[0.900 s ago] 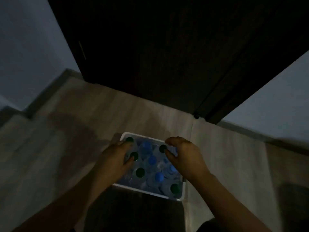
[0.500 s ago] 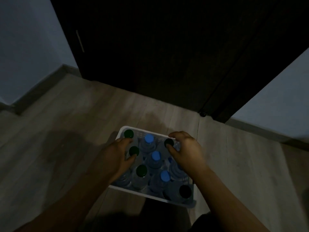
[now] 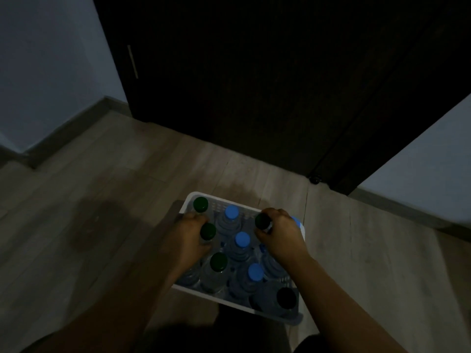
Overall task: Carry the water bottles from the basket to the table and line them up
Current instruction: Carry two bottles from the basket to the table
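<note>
A white plastic basket [image 3: 189, 289] stands on the wooden floor, packed with several upright water bottles with green and blue caps. My left hand [image 3: 187, 240] curls round the neck of a green-capped bottle [image 3: 208, 231] on the basket's left side. My right hand [image 3: 280, 236] grips the neck of another green-capped bottle [image 3: 262, 221] near the far right corner. A blue-capped bottle [image 3: 242, 239] stands between my hands. The room is dim and no table is in view.
A dark door [image 3: 254, 85] rises just behind the basket, with pale walls [image 3: 51, 72] on both sides and a small door stop [image 3: 315, 179] at its foot. Wooden floor [image 3: 89, 238] spreads to the left and right of the basket.
Both hands have closed tighter round the two green-capped bottle necks. The view has steadied and drawn nearer to the basket.
</note>
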{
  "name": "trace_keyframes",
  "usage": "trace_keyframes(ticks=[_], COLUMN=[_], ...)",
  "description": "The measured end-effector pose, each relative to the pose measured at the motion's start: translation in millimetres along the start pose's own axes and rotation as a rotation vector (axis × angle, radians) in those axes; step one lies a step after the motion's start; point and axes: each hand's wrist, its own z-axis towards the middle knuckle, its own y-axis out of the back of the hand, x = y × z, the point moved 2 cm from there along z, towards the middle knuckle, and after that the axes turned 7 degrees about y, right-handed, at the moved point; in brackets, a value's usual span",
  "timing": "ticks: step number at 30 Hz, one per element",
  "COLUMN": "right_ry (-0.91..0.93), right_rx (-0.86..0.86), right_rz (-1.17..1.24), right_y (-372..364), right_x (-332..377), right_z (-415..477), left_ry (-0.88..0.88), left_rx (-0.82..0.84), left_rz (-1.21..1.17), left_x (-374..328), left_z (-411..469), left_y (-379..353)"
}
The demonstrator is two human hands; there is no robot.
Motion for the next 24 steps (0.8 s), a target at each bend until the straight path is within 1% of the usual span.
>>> trace_keyframes(ticks=[3, 7, 11, 14, 16, 17, 19, 21, 24], right_ry=[-0.033, -0.038, -0.001, 0.017, 0.024, 0.043, 0.101, 0.155, 0.225], right_rx=[0.027, -0.012, -0.048, -0.154, -0.233, -0.264, -0.318, -0.388, -0.483], right_rz=[-0.003, 0.047, 0.08, 0.115, 0.19, 0.224, 0.232, 0.296, 0.395], right_y=[-5.6, -8.7, -6.4, -1.1, 5.0, 8.3, 15.7, 24.2, 35.0], right_x=[-1.9, -3.3, -4.2, -0.4, 2.1, 2.3, 2.7, 5.5, 17.1], right_z=[5.7, 8.8, 6.2, 4.2, 1.6, -0.1, -3.9, -6.3, -8.4], left_ry=[0.008, 0.031, 0.024, 0.035, 0.046, 0.049, 0.04, 0.001, -0.071], left_rx=[0.009, -0.014, -0.032, -0.081, -0.121, -0.133, -0.145, -0.213, -0.29], left_rz=[-0.011, -0.099, -0.222, -0.285, -0.336, -0.334, -0.247, -0.217, -0.373], left_x=[-0.1, 3.0, 6.8, 5.8, 3.2, 0.9, -3.0, -7.4, -18.6], left_z=[5.6, 8.4, 5.4, 5.0, 6.4, 6.2, 4.9, 2.3, -2.1], left_y=[-3.2, -6.7, -7.3, -4.7, 0.4, 4.8, 12.5, 20.1, 28.5])
